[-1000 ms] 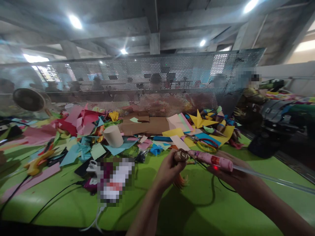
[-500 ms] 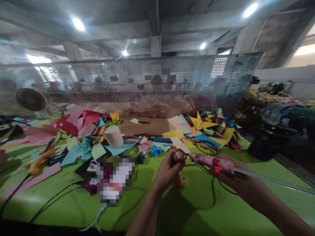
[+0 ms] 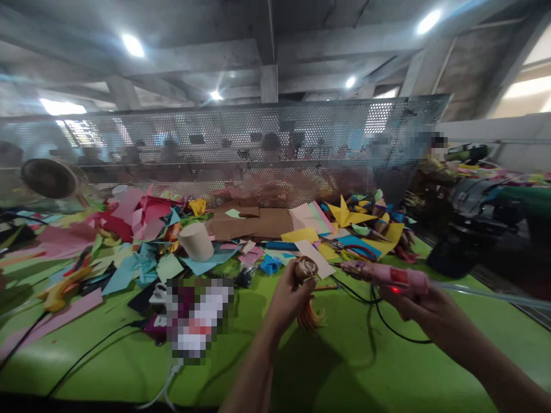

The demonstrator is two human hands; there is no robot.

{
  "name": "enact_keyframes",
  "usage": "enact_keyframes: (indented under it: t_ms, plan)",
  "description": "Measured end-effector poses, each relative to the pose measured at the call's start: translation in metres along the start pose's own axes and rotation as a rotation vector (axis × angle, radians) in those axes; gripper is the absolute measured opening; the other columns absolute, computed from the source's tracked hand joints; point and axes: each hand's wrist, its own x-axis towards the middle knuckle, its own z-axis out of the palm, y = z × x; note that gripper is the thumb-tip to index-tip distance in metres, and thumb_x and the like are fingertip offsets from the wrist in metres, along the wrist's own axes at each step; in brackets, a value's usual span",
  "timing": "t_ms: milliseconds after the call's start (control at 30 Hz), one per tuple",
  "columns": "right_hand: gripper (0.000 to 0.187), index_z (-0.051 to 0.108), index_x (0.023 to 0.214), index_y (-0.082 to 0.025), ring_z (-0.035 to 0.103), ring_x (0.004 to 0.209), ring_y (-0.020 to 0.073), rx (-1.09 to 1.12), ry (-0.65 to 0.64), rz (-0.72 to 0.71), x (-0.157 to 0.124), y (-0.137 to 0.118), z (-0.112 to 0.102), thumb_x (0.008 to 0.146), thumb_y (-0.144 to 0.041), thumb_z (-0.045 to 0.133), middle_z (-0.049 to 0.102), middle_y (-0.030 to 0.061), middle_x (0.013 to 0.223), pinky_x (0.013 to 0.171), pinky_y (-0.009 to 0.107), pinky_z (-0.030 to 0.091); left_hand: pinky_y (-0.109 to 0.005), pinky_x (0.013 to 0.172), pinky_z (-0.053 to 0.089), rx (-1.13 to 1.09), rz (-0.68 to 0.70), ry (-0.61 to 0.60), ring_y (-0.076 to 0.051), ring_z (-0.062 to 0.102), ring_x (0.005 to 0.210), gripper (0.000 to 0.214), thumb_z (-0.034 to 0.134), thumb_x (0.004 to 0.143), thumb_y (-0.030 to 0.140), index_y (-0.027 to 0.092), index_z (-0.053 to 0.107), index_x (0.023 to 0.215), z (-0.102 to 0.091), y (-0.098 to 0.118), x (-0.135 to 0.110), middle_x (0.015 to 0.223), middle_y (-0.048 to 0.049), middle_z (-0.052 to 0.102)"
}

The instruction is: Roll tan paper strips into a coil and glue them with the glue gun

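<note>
My left hand (image 3: pixel 287 297) is closed around a small paper craft (image 3: pixel 306 271) with a brown crumpled top and an orange fringe hanging below my fingers. My right hand (image 3: pixel 419 307) grips a pink hot glue gun (image 3: pixel 387 274) with a red light lit on its side and a clear glue stick sticking out to the right. The gun's nozzle points left and sits a short way to the right of the craft, not touching it. A black cord (image 3: pixel 379 312) loops from the gun over the green table (image 3: pixel 344 367).
Coloured paper scraps (image 3: pixel 142 241) pile up across the back of the table, with a cardboard roll (image 3: pixel 196 241), brown paper sheets (image 3: pixel 258 221), red-handled scissors (image 3: pixel 359 250) and folded paper cones (image 3: pixel 381 215). A perforated metal screen (image 3: pixel 241 149) stands behind. A small fan (image 3: pixel 49 178) sits left. A person (image 3: pixel 430 172) works at the right.
My right hand has drawn the glue gun to the right, away from the craft. My left hand has shifted slightly left and up with the craft.
</note>
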Motion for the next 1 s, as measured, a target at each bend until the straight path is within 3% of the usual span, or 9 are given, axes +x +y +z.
enact_keyframes:
  t_ms: [167,267,400,533,733,833,933,1000]
  plan:
    - [0.063,0.064,0.074,-0.016,0.032,0.045,0.011,0.322,-0.015,0.318,-0.006,0.032,-0.018,0.071,-0.079,0.056,0.04,-0.0028,0.048,0.041,0.025,0.026,-0.027,0.086,0.045,-0.029,-0.017,0.022,-0.019,0.054,0.098,0.043,0.063,0.079,0.033,0.02,0.054,0.119,-0.002,-0.001,0.0,0.109,-0.0042,0.062]
    - [0.058,0.061,0.079,-0.017,0.029,0.047,0.0106,0.411,0.046,0.419,-0.011,0.057,-0.03,0.075,-0.075,0.056,0.039,-0.0041,0.049,0.045,0.025,0.021,-0.029,0.097,0.04,-0.035,0.029,0.006,-0.021,0.052,0.11,0.037,0.057,0.084,0.032,0.02,0.056,0.119,-0.005,-0.004,0.001,0.117,-0.0041,0.061]
    - [0.05,0.061,0.079,-0.018,0.031,0.05,0.0116,0.465,0.085,0.453,-0.021,0.072,-0.04,0.077,-0.069,0.059,0.043,-0.0025,0.053,0.046,0.027,0.02,-0.029,0.095,0.041,0.017,0.04,-0.004,-0.021,0.053,0.108,0.033,0.054,0.086,0.032,0.019,0.058,0.116,-0.006,-0.009,0.002,0.114,-0.0045,0.062]
    - [0.052,0.065,0.081,-0.017,0.029,0.049,0.0108,0.475,-0.011,0.389,-0.023,0.048,-0.034,0.077,-0.069,0.059,0.041,-0.0028,0.052,0.045,0.027,0.019,-0.029,0.093,0.042,0.074,0.064,-0.015,-0.021,0.054,0.106,0.036,0.055,0.087,0.034,0.021,0.053,0.121,-0.001,-0.011,0.001,0.116,-0.0052,0.062]
    - [0.057,0.07,0.078,-0.017,0.04,0.05,0.012,0.372,-0.117,0.245,-0.012,-0.012,-0.009,0.068,-0.072,0.066,0.051,0.0002,0.056,0.044,0.025,0.035,-0.029,0.096,0.039,0.261,0.22,-0.028,-0.018,0.053,0.106,0.036,0.052,0.086,0.017,0.022,0.047,0.12,0.001,-0.013,-0.001,0.118,-0.0049,0.058]
    - [0.047,0.073,0.088,-0.02,0.06,0.066,0.0205,0.325,-0.178,0.15,-0.007,-0.023,0.002,0.076,-0.064,0.064,0.068,0.0061,0.073,0.064,0.033,0.053,-0.028,0.092,0.039,0.313,0.294,-0.023,-0.017,0.054,0.101,0.035,0.053,0.084,0.013,0.023,0.048,0.118,0.001,-0.016,-0.001,0.114,-0.0038,0.058]
    - [0.046,0.071,0.112,-0.021,0.065,0.101,0.0305,0.297,-0.234,0.089,-0.006,-0.024,0.01,0.084,-0.056,0.06,0.072,0.0102,0.107,0.092,0.043,0.051,-0.027,0.088,0.04,0.334,0.319,-0.013,-0.016,0.054,0.097,0.036,0.052,0.082,0.008,0.023,0.05,0.114,0.002,-0.017,-0.001,0.11,-0.0028,0.059]
    - [0.045,0.07,0.115,-0.022,0.064,0.11,0.0326,0.264,-0.24,0.07,-0.005,-0.024,0.014,0.086,-0.054,0.058,0.071,0.0097,0.115,0.096,0.045,0.05,-0.026,0.087,0.041,0.338,0.314,0.0,-0.016,0.055,0.095,0.037,0.052,0.08,0.005,0.023,0.051,0.113,0.003,-0.015,-0.001,0.108,-0.0025,0.059]
